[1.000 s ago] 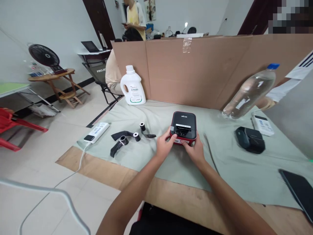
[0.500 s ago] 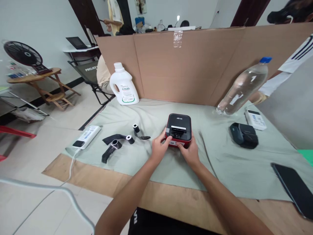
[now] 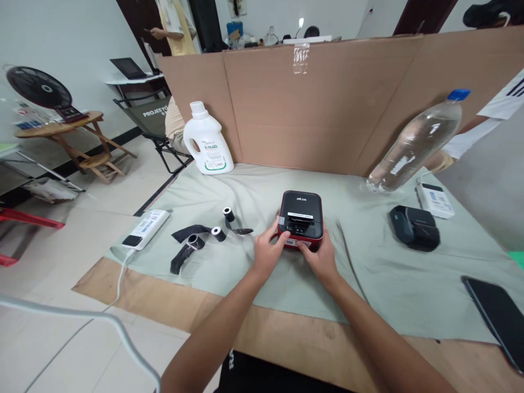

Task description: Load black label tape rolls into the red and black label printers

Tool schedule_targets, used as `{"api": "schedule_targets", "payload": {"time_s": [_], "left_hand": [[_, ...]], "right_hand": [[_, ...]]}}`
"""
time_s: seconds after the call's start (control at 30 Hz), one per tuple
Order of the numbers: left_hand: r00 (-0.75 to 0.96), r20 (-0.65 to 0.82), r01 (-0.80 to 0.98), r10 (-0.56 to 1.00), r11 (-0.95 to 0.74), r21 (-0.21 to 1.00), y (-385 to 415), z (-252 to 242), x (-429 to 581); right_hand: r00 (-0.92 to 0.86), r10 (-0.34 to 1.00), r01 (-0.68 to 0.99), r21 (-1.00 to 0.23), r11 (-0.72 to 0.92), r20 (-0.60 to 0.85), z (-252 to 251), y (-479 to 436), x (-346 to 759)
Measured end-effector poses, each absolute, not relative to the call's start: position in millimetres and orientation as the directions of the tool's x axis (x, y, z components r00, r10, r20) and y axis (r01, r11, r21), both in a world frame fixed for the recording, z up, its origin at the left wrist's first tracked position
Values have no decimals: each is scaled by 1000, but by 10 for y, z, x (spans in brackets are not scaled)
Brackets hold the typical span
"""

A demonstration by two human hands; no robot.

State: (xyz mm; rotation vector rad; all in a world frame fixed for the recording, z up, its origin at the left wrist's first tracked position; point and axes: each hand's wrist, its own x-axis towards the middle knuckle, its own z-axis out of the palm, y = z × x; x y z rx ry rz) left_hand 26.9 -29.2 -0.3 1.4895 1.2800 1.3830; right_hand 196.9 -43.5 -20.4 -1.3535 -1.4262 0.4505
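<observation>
A small black and red label printer [image 3: 302,217] sits on the grey-green cloth [image 3: 262,191] in the middle of the table. My left hand [image 3: 265,252] grips its front left corner, thumb on the edge. Pressed against its front right side is my right hand [image 3: 321,258], fingers curled on the casing. Just left of the printer lie three small black label rolls [image 3: 218,233] with loose black strips [image 3: 192,231].
A white detergent jug [image 3: 207,140] stands at the back left before a cardboard screen [image 3: 327,103]. A clear bottle [image 3: 416,143] leans at the right, near a black device [image 3: 414,227], a white device [image 3: 434,200] and a phone [image 3: 495,314]. A power strip [image 3: 146,228] lies left. Other people are behind.
The view has shifted slightly; my hands stay on the printer in the same grip, and nothing on the table has moved.
</observation>
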Motion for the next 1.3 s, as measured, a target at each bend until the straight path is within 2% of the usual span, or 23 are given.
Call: {"api": "schedule_targets", "payload": {"time_s": [0.13, 0.3, 0.43, 0.9, 1.3], "left_hand": [[-72, 343, 247, 937, -316, 916, -293, -1, 267], [-60, 611, 443, 789, -528, 725, -260, 23, 217], [22, 682, 488, 731, -603, 631, -237, 57, 179], [-5, 571, 410, 821, -519, 750, -103, 55, 255], [-56, 675, 325, 736, -625, 709, -161, -35, 239]], "right_hand": [[206, 881, 488, -825, 285, 426, -210, -445, 1974], [188, 844, 540, -771, 338, 501, -168, -475, 1972], [178, 835, 549, -756, 356, 522, -146, -480, 1981], [182, 823, 558, -746, 364, 538, -144, -455, 2000], [174, 848, 555, -761, 336, 501, -190, -456, 2007]]}}
